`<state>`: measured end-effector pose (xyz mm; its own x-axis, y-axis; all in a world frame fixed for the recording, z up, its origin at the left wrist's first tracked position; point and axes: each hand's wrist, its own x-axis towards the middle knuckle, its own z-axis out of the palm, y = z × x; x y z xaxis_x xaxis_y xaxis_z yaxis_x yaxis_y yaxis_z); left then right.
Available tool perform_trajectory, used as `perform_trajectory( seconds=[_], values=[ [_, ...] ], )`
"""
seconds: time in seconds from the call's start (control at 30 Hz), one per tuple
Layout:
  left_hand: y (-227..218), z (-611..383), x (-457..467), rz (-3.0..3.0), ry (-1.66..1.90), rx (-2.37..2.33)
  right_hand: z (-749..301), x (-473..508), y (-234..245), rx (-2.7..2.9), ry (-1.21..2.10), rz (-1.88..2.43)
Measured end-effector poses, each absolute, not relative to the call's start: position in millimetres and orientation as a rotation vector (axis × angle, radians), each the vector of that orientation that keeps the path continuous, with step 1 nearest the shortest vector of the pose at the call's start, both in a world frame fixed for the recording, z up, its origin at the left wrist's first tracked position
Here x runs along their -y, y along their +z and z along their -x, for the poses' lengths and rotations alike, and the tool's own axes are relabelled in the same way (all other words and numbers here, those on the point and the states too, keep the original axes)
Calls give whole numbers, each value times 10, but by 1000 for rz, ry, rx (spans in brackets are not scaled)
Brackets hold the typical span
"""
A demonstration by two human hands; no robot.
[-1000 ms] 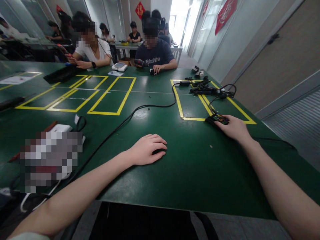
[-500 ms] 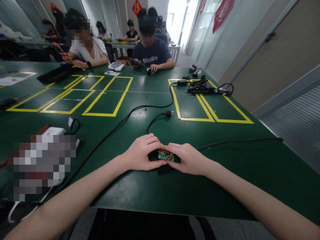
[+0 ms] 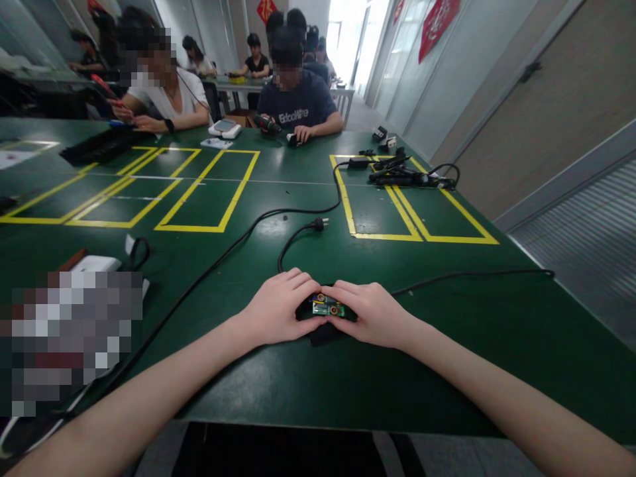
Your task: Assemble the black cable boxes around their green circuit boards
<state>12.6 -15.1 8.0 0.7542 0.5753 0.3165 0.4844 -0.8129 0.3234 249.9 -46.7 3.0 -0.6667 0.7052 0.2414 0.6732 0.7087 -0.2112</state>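
Observation:
Between my two hands is a small green circuit board point(image 3: 328, 309) with round copper coils and other parts on its face. My left hand point(image 3: 282, 306) grips its left side, thumb in front and fingers behind. From the opposite side my right hand point(image 3: 371, 313) pinches it in the same way, the fingertips of both hands meeting. A flat black piece point(image 3: 322, 335), perhaps a casing, shows just below the board; whether they are joined I cannot tell. Beyond my left hand lies a black power plug point(image 3: 318, 224) on a short cord.
A long black cable point(image 3: 233, 246) crosses the green table point(image 3: 258, 391). On the left is a blurred-out object point(image 3: 74, 331). Black adapters and cords point(image 3: 407, 177) lie at the back right, near yellow tape outlines point(image 3: 387, 236). Two people sit across the table, one holding a power drill point(image 3: 267, 124).
The view has shifted slightly. Both hands keep hold of the circuit board with little movement. The power plug has slid a little to the left on the table.

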Motion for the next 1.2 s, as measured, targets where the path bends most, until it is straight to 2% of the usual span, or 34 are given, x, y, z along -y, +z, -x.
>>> perform_trajectory(
  seconds=[0.4, 0.63, 1.2],
  values=[
    [64, -98, 129, -2743, 676, -917, -2474, 461, 55, 2570, -27, 923],
    [68, -62, 104, -2725, 690, -965, -2453, 447, 103, 2611, -24, 862],
    [13, 40, 27, -2610, 606, -973, -2482, 427, -4, 2433, 233, 1006]
  ],
)
